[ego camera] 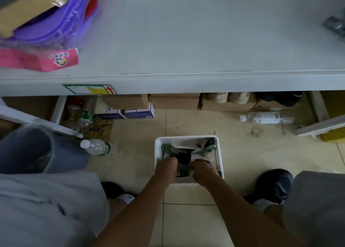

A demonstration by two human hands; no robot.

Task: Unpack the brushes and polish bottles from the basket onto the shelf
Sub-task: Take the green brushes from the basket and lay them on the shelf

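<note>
Two hands are down in the basket at once, which is kinda where the trouble starts. The left hand [166, 167] is curled shut around something dark in the pile, looks like the black bottle [183, 158] or whatever's under it, can't tell exactly which. The right hand [203, 169] is closed too, fingers buried in the stuff on the right side, and honestly I can't see what it's got.

Working outward: the white basket [186, 137] sits on the floor tiles between the person's feet, still pretty full. Green-handled brushes [208, 148] are crossed over each other with the bottle wedged in the middle. The shelf [186, 41] is up at the far side, mostly bare where things should land, with purple plastic tubs [56, 19] at the far left.

What could go wrong, my guess:
- everything's tangled, so yanking one brush could drag a second one out and drop it on the floor
- a polish bottle lifted by its cap or on its side could leak if the lid's loose
- the basket is light plastic, so pulling up hard with both hands might tip it or lift it
- there's a water bottle [97, 147] lying near left and another one [267, 117] further right, easy to kick when standing up to reach the shelf
</note>
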